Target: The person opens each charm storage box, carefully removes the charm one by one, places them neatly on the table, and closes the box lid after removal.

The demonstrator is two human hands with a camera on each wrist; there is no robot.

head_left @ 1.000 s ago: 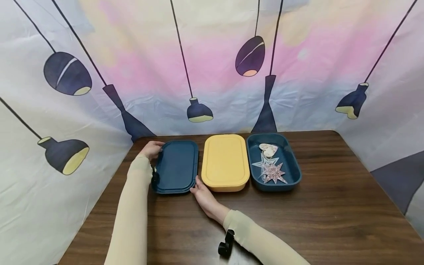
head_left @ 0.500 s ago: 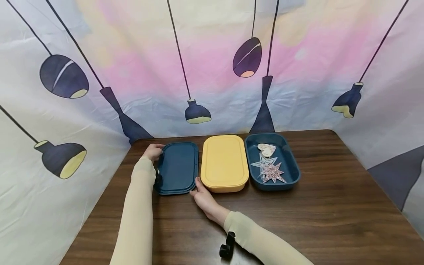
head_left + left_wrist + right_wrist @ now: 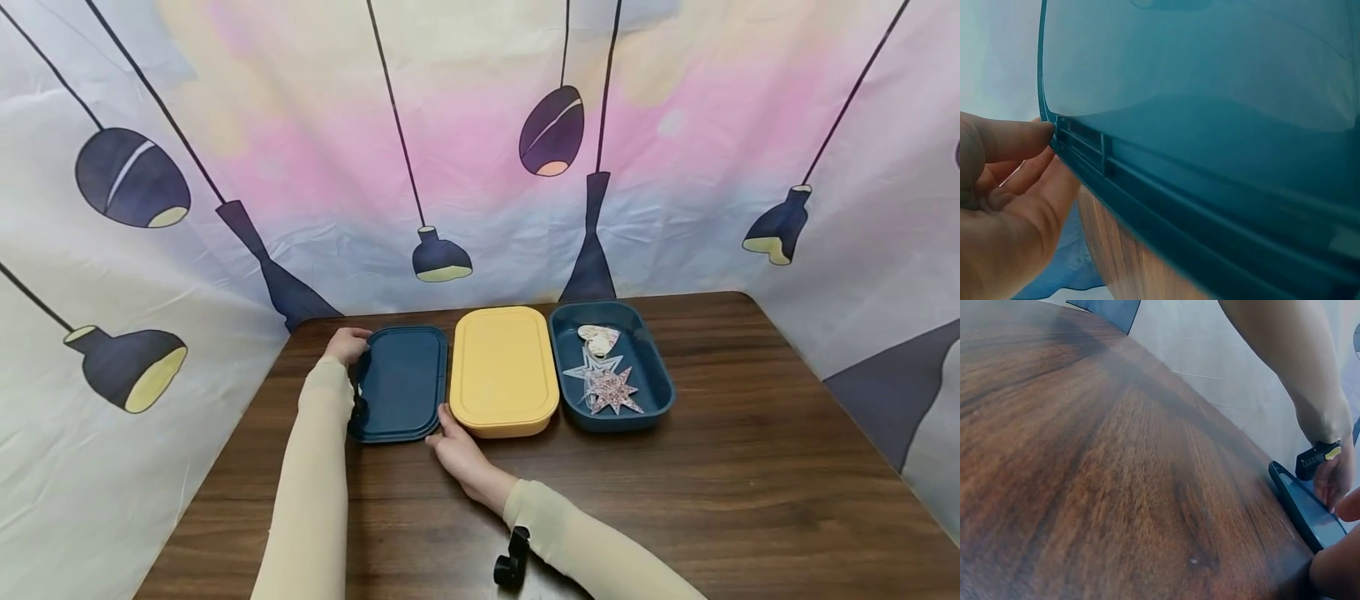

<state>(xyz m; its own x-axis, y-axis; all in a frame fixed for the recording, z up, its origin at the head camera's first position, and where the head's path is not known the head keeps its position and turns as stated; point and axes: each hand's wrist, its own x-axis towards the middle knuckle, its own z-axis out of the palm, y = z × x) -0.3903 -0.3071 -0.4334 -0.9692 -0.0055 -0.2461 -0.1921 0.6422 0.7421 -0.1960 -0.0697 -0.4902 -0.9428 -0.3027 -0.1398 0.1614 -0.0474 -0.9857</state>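
A flat, dark blue lid (image 3: 401,383) with rounded corners lies at the left of the row, low over the table. My left hand (image 3: 347,345) holds its far left corner; in the left wrist view the thumb (image 3: 1019,139) presses the rim from above and curled fingers (image 3: 1047,194) sit below it. At the near right corner my right hand (image 3: 465,458) pinches the edge between thumb and fingers. The right wrist view catches only part of that hand at its right border. Beside the lid stands a yellow lidded box (image 3: 505,371).
To the right is an open dark blue box (image 3: 652,392) holding a heart-shaped piece (image 3: 598,340), a pale star (image 3: 591,364) and a glittery pink star (image 3: 613,390). All stand on a dark wooden table (image 3: 712,483). A printed cloth (image 3: 480,150) hangs behind.
The left hand and the lid's left side have shifted slightly within the head view, which itself has turned a little to the right. Both hands keep their hold on the lid.
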